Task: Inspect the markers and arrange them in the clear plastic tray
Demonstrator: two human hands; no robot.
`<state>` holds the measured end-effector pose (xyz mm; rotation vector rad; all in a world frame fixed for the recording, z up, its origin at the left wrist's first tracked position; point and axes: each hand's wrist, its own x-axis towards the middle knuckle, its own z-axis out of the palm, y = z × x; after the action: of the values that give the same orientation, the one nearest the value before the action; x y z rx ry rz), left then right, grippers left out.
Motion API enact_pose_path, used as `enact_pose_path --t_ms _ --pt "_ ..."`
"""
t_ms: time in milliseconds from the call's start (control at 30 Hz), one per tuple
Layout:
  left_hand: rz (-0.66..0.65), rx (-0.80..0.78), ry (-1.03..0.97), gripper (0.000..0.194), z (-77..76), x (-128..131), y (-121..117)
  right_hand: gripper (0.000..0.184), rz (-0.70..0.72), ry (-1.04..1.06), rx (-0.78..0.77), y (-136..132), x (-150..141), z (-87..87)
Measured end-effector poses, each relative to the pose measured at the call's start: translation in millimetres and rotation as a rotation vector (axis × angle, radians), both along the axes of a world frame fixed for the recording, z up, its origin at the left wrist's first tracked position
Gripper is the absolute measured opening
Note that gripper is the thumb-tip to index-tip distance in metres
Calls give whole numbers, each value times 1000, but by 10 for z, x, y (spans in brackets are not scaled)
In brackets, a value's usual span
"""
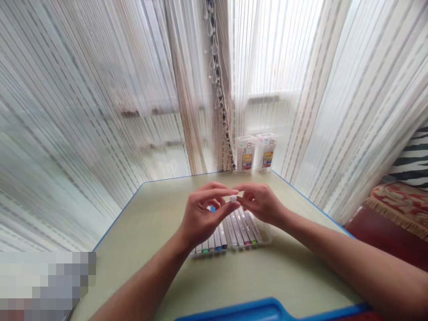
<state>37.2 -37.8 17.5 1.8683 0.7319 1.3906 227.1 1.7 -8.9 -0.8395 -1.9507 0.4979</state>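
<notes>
My left hand [203, 214] pinches a white marker [233, 199] between thumb and forefinger, with one round end turned towards me. My right hand [262, 200] is closed at the same marker from the other side, its fingertips meeting those of the left. Most of the marker's length is hidden by the fingers. Below and behind both hands lies a clear plastic case [268, 242] on the table. White markers [238, 227] are laid side by side in it, some with green, blue, black, pink or lime ends showing. My left hand covers part of the case.
The pale green table [160, 209] has a blue edge. Two clear plastic boxes [246, 156] with labels stand at its far side, before string curtains [133, 89]. A blue moulded tray-like edge [234, 310] is nearest me. Patterned fabric [401, 200] is at the right.
</notes>
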Motion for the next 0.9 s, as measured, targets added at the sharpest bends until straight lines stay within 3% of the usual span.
enact_pose_path --t_ms 300,433,533,633,767,900 --pt "31 -25 -23 20 26 17 -10 31 -2 -7 23 -7 0 -1" --pt "179 -100 -155 23 26 -2 86 33 42 18 -38 -22 -12 -6" --pt "278 -240 -372 29 32 -74 218 36 80 103 -136 -46 -15 -2" --pt "307 -477 -594 30 42 -190 340 37 84 165 -172 -64 -5 12" --pt "275 -691 -761 18 46 -311 433 38 77 165 -162 -70 9 24" --pt "225 -768 -819 12 33 -317 454 37 75 136 -151 -71 6 18"
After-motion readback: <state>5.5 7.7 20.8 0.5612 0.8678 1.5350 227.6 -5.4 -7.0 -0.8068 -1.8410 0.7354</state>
